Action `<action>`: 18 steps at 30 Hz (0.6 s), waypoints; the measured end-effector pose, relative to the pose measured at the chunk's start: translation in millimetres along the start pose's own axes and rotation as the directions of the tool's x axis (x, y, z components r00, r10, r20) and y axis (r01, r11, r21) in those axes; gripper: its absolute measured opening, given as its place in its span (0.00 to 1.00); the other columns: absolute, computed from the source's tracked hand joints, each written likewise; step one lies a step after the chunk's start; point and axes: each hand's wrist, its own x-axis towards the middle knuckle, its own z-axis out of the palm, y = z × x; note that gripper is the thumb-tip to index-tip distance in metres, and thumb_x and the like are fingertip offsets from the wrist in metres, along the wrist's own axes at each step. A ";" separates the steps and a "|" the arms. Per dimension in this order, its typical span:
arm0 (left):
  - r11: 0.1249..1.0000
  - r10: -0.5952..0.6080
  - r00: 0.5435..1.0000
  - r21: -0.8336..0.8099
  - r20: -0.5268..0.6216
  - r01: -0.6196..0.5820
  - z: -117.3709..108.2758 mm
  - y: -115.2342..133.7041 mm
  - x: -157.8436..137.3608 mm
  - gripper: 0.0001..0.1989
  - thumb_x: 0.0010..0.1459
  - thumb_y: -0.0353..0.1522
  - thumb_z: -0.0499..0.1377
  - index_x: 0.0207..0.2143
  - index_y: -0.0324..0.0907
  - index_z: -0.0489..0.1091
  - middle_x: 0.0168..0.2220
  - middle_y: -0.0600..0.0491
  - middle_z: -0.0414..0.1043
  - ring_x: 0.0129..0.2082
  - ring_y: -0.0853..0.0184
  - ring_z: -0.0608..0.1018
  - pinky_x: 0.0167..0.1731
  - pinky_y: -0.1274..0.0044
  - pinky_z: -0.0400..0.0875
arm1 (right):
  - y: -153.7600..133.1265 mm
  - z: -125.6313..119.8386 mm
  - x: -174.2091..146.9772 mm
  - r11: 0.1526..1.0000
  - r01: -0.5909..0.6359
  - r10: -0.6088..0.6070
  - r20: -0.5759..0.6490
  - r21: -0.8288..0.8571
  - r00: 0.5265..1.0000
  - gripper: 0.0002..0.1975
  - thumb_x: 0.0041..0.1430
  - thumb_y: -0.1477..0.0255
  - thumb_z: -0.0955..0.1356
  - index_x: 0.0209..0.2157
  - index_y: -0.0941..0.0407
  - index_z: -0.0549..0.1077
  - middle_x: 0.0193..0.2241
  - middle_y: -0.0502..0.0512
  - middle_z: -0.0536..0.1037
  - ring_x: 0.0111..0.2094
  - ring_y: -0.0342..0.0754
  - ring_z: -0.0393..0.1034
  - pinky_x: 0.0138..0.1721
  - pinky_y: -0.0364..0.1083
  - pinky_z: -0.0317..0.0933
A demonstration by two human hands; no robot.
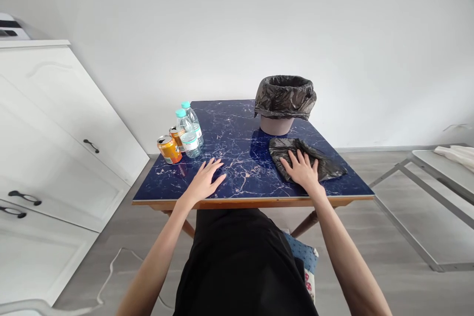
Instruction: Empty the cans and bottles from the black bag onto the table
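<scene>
My left hand (pixel 206 181) lies flat near the front edge of the blue marbled table (pixel 237 143), fingers stretched out and holding nothing. Spread over a flattened black plastic bag (pixel 326 164) is my right hand (pixel 301 169), palm down with the fingers apart. Behind that bag stands a grey trash bin (pixel 276 125), its rim covered by a black bin liner (pixel 283 98). Left of my left hand are two clear plastic bottles with turquoise caps, a nearer bottle (pixel 189 138) and a farther bottle (pixel 198 128). Beside them stand two orange cans, a front can (pixel 169 150) and a rear can (pixel 176 134) partly hidden.
A white cabinet (pixel 66 123) with dark handles stands on the left. To the right is a metal frame (pixel 418 207) with a pale top. A white cable (pixel 111 271) runs over the floor, and a blue cushion (pixel 303 252) shows below the table. A wall closes off the back.
</scene>
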 end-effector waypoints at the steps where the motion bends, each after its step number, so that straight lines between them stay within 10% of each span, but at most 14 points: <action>1: 1.000 -0.016 1.000 0.007 -0.007 0.016 -1.2 -4.4 -2.3 0.30 0.77 0.51 0.46 0.71 0.46 0.64 0.77 0.47 0.58 0.80 0.55 0.54 0.79 0.55 0.46 | 7.2 -1.0 3.5 0.999 -0.036 0.035 -0.003 -0.001 0.999 0.36 0.78 0.50 0.55 0.76 0.55 0.61 0.77 0.67 0.57 0.77 0.71 0.48 0.72 0.79 0.38; 11: 0.996 -0.064 0.996 0.063 -0.055 0.068 -1.6 -13.8 -13.9 0.29 0.78 0.50 0.45 0.71 0.47 0.65 0.77 0.50 0.58 0.79 0.56 0.56 0.78 0.58 0.50 | 26.6 -3.0 9.3 0.989 -0.093 0.102 -0.074 0.111 0.992 0.39 0.77 0.48 0.52 0.73 0.59 0.66 0.75 0.70 0.60 0.76 0.73 0.50 0.71 0.81 0.33; 18: 0.994 -0.067 0.995 0.077 -0.074 0.072 1.1 -13.2 -13.9 0.29 0.77 0.49 0.46 0.71 0.47 0.65 0.77 0.49 0.59 0.79 0.56 0.58 0.78 0.58 0.51 | -17.9 -12.5 -31.0 0.941 0.222 -0.154 -0.260 0.257 0.953 0.35 0.80 0.53 0.51 0.68 0.60 0.70 0.73 0.65 0.67 0.80 0.60 0.43 0.77 0.69 0.38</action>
